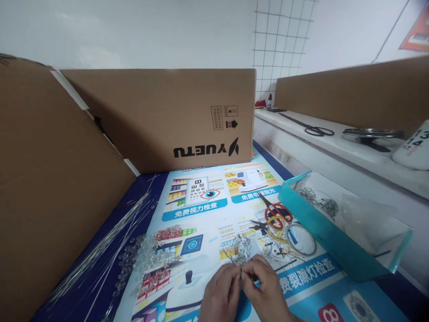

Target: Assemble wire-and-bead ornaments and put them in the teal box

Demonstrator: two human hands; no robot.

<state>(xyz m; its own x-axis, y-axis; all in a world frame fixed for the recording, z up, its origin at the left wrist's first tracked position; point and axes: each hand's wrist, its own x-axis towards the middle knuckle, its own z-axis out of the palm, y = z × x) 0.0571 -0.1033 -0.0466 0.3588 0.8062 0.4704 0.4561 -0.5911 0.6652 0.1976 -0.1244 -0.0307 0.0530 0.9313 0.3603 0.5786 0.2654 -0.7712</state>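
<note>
My left hand [221, 291] and my right hand [263, 286] meet at the front middle of the table, thumbs and fingertips pinched together. Between them they grip the lower end of a bunch of thin twisted wire [240, 247], which seems to carry small clear beads and spreads out above the fingertips. Exactly where each finger holds the wire is too small to tell. To the right lie red-handled scissors [283, 218], a yellow-handled cutting tool [272, 232], loose wire pieces [273, 255] and a ring-shaped coil [314, 241].
Clear beads [150, 255] lie in a heap on the left, beside long straight wires [103, 243]. A teal box [335, 246] on the right holds wire balls [328, 207] and a plastic bag [363, 219]. Cardboard panels [150, 116] wall off the back and left. Black scissors [318, 130] lie on the ledge.
</note>
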